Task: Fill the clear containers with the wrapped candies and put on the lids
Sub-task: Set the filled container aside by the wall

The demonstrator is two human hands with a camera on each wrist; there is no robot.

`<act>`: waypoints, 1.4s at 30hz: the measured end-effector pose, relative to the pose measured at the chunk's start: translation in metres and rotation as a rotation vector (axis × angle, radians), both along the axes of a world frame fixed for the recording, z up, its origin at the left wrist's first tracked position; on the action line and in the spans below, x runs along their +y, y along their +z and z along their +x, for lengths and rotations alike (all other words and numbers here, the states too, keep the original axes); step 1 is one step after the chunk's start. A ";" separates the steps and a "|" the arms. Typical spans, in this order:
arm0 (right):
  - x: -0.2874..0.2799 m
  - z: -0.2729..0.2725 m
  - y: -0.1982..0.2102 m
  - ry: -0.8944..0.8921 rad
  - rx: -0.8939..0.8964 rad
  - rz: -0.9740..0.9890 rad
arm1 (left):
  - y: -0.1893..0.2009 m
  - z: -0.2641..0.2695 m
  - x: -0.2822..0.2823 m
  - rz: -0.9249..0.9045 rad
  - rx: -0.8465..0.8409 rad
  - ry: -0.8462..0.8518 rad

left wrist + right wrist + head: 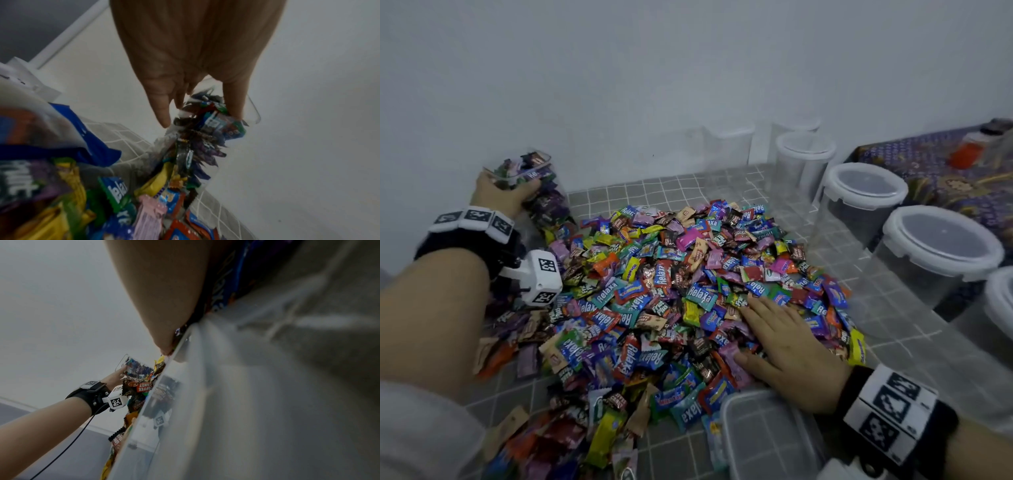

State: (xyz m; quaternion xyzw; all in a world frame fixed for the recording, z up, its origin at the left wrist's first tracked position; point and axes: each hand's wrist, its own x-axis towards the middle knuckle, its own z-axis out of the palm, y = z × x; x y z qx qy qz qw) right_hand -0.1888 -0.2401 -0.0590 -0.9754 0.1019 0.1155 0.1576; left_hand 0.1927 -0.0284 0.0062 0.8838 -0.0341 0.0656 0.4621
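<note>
My left hand [498, 195] grips a tilted clear plastic container of candies [536, 186]; my right hand [789, 346] lies flat, fingers straight, on the heap of colourful wrapped candies [654, 301].

Both forearms are bare. The left wrist, at the left of the head view, wears a black strap [465, 240], a band of white tiles printed with black square codes [472, 219], and a white box bearing the same codes [539, 277]; a thin black cable [68, 446] trails from it. The right wrist, lower right, wears a black cuff [941, 428] with white coded panels [890, 407]. A grey sleeve [421, 431] shows lower left.
</note>
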 end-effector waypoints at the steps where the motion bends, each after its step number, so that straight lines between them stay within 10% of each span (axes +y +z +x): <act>1: 0.000 0.000 0.001 -0.002 -0.001 0.001 | 0.001 -0.003 0.001 0.024 0.030 -0.009; 18: 0.003 -0.002 0.006 -0.051 -0.033 0.030 | 0.036 -0.089 -0.045 -0.210 -0.310 0.002; 28: 0.001 -0.002 0.006 -0.061 -0.030 0.048 | 0.034 -0.112 -0.165 -0.034 -0.091 -0.374; 42: -0.002 -0.001 -0.001 -0.070 -0.104 0.090 | 0.014 -0.067 -0.291 0.124 0.084 -0.480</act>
